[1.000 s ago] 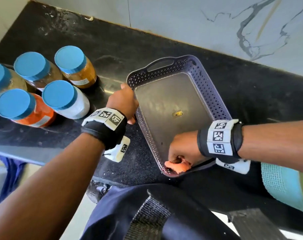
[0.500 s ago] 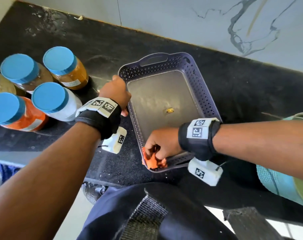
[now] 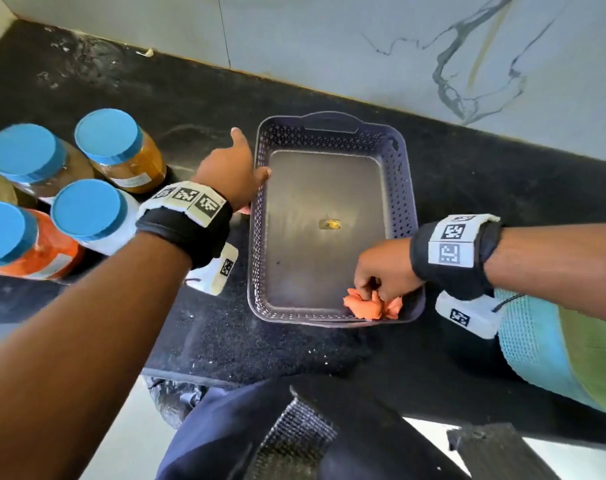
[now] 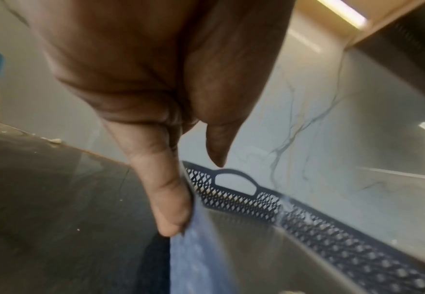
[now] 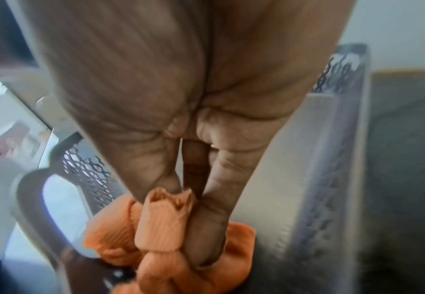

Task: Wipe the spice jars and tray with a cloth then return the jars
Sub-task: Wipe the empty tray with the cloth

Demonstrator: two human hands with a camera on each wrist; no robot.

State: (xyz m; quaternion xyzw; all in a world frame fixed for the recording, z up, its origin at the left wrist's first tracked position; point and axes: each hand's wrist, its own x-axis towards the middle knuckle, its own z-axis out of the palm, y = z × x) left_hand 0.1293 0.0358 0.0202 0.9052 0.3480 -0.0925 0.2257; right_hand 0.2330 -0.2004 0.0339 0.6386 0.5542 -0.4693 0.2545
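Since a moment ago my right hand has slid the cloth from the tray's near left corner to its near right corner, and my left index finger has straightened. The black speckled stone tabletop carries everything. The tray, a grey-purple plastic rectangle with lattice walls and a cut-out handle, sits mid-tabletop with nothing in it but a small yellow speck on its smooth floor; I judge the wiping of the tray is under way, not finished. Four spice jars, round with flat blue lids over orange, white, amber and brown contents, stand in a cluster toward the tabletop's left edge, none returned yet; whether they are wiped I cannot tell. My left hand pinches the tray's left rim, thumb inside. My right hand's fingers are curled round the crumpled, ribbed orange cloth.
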